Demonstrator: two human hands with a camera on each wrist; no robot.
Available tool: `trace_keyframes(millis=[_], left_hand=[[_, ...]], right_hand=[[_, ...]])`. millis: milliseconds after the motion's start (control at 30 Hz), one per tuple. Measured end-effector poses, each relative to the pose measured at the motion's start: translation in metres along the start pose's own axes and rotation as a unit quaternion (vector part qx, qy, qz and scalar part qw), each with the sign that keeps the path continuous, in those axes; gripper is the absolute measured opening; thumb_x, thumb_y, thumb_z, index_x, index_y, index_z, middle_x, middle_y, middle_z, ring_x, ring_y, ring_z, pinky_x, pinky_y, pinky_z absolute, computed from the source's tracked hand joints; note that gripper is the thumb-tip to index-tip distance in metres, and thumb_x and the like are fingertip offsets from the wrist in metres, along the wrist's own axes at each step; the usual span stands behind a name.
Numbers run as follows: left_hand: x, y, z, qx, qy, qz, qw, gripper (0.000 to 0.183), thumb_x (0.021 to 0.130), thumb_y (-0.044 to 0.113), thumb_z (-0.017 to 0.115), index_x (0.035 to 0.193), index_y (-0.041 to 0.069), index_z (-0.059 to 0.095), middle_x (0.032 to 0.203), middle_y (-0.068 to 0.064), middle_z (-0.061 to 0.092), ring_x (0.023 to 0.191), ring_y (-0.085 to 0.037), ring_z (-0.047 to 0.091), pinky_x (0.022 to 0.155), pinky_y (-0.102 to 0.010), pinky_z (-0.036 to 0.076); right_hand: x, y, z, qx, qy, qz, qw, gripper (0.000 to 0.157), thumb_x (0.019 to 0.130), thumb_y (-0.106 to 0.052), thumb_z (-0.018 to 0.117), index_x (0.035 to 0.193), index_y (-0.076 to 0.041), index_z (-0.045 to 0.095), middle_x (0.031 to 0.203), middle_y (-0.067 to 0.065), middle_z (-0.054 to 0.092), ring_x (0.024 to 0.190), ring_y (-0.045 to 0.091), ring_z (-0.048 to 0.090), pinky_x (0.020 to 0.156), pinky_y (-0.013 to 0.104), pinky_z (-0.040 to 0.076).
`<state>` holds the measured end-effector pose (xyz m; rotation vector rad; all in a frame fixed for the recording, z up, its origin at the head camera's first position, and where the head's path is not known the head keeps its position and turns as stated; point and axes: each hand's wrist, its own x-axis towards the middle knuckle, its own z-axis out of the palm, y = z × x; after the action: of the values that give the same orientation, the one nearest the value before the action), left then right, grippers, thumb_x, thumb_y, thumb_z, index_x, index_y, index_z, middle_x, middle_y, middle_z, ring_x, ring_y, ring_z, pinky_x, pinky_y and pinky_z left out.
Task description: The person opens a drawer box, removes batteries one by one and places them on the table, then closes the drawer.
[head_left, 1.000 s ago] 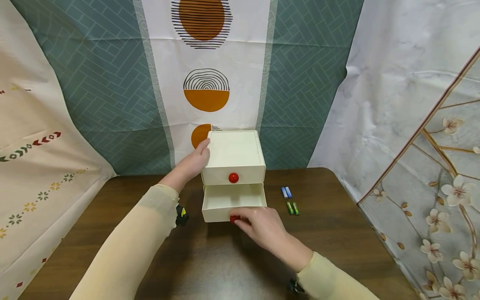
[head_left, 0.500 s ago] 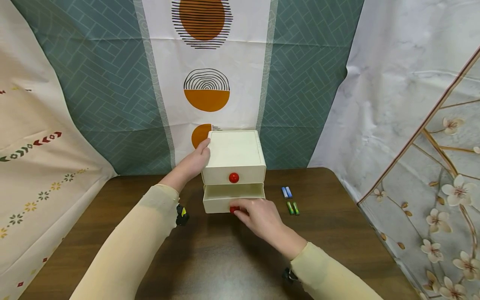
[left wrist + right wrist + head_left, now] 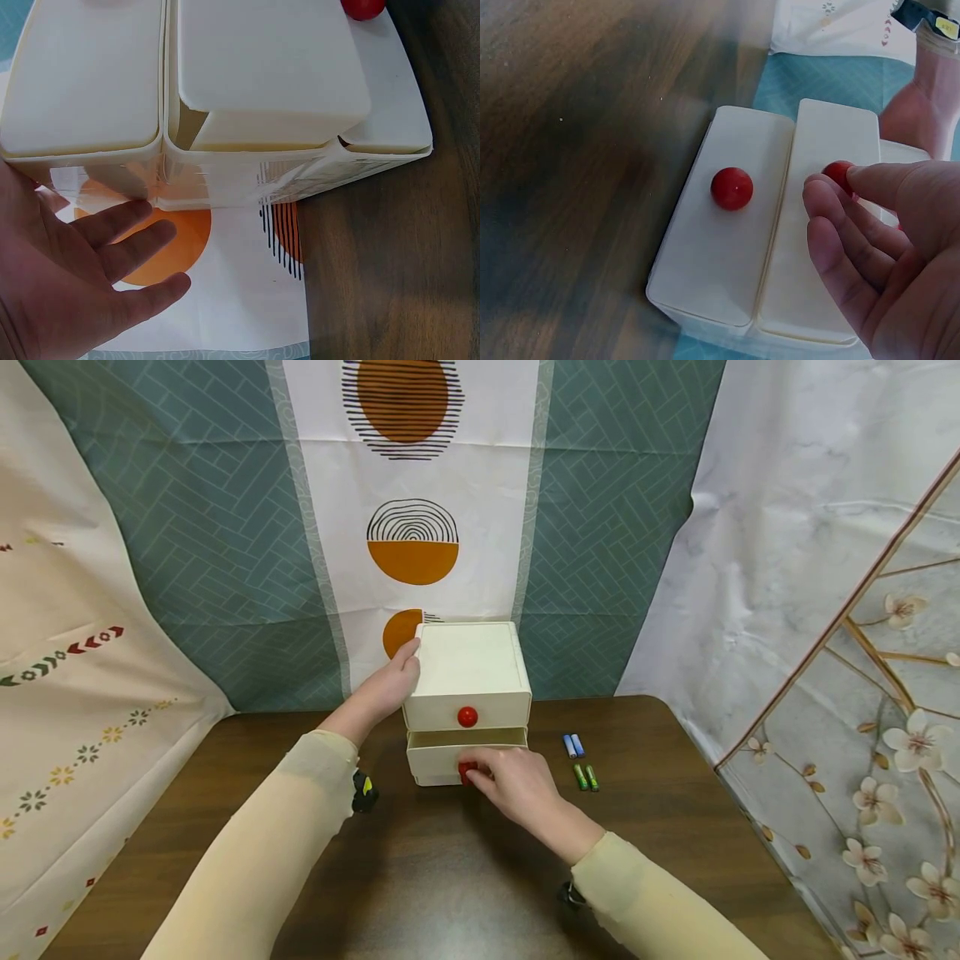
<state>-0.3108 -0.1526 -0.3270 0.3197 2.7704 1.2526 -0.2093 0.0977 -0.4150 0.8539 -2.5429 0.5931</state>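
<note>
Currently, the right hand (image 3: 517, 781) pinches the knob (image 3: 466, 772) of the middle drawer (image 3: 432, 767), which stands partly extended ahead of it. The left hand (image 3: 386, 683), fingers straight, touches the cabinet (image 3: 472, 660). Four batteries (image 3: 580, 777) lie on the bench (image 3: 637, 835), right of the right hand.

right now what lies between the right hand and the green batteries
Bare brown tabletop lies between the right hand and green batteries in the head view.

There is one table (image 3: 442, 893), one cabinet (image 3: 471, 658), three drawers (image 3: 724, 262) and three red knobs (image 3: 731, 188). Two blue batteries (image 3: 577, 744) and two green batteries (image 3: 581, 777) make four, and two hands (image 3: 517, 783) show
</note>
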Motion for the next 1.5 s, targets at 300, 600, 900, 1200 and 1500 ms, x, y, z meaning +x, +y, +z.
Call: trace_keyframes(millis=[300, 600, 900, 1200, 1500], left_hand=[[-0.001, 0.002, 0.001, -0.002, -0.004, -0.003, 1.0000, 0.067, 0.119, 0.045, 0.018, 0.180, 0.022, 0.003, 0.186, -0.009, 0.007, 0.169, -0.035, 0.012, 0.135, -0.057, 0.010], [-0.003, 0.002, 0.001, -0.002, 0.000, -0.005, 1.0000, 0.067, 0.119, 0.044, 0.018, 0.180, 0.022, 0.004, 0.185, -0.010, 0.009, 0.168, -0.037, 0.015, 0.135, -0.057, 0.012], [-0.001, 0.002, 0.001, 0.004, 0.000, -0.001, 1.0000, 0.067, 0.119, 0.045, 0.019, 0.180, 0.021, 0.004, 0.185, -0.011, 0.009, 0.168, -0.037, 0.014, 0.135, -0.057, 0.012], [0.000, 0.002, 0.000, 0.011, -0.001, -0.002, 0.9999, 0.068, 0.119, 0.045, 0.019, 0.180, 0.020, 0.004, 0.185, -0.012, 0.008, 0.169, -0.037, 0.013, 0.135, -0.057, 0.011], [0.002, -0.001, 0.000, 0.007, -0.001, -0.001, 1.0000, 0.067, 0.118, 0.044, 0.019, 0.180, 0.020, 0.004, 0.185, -0.012, 0.009, 0.169, -0.036, 0.013, 0.135, -0.056, 0.011]], right_hand=[[0.007, 0.005, 0.002, -0.004, 0.000, 0.006, 1.000, 0.020, 0.101, -0.023, 0.085, 0.120, -0.025, 0.085, 0.107, -0.007, 0.084, 0.083, 0.015, 0.077, 0.063, 0.036, 0.058], [0.013, 0.010, 0.006, -0.002, -0.003, 0.021, 1.000, 0.019, 0.103, -0.027, 0.082, 0.122, -0.026, 0.084, 0.106, -0.007, 0.084, 0.076, 0.012, 0.074, 0.056, 0.031, 0.052], [0.016, 0.013, 0.007, 0.000, -0.002, 0.032, 0.999, 0.018, 0.103, -0.028, 0.081, 0.121, -0.027, 0.084, 0.102, -0.009, 0.083, 0.076, 0.012, 0.074, 0.059, 0.035, 0.055], [0.018, 0.013, 0.008, -0.011, -0.003, 0.045, 0.999, 0.016, 0.104, -0.029, 0.081, 0.120, -0.029, 0.084, 0.101, -0.009, 0.083, 0.079, 0.014, 0.076, 0.059, 0.037, 0.057], [0.019, 0.014, 0.010, -0.009, -0.005, 0.056, 0.998, 0.017, 0.104, -0.030, 0.080, 0.121, -0.029, 0.083, 0.098, -0.008, 0.083, 0.079, 0.014, 0.074, 0.060, 0.037, 0.056]])
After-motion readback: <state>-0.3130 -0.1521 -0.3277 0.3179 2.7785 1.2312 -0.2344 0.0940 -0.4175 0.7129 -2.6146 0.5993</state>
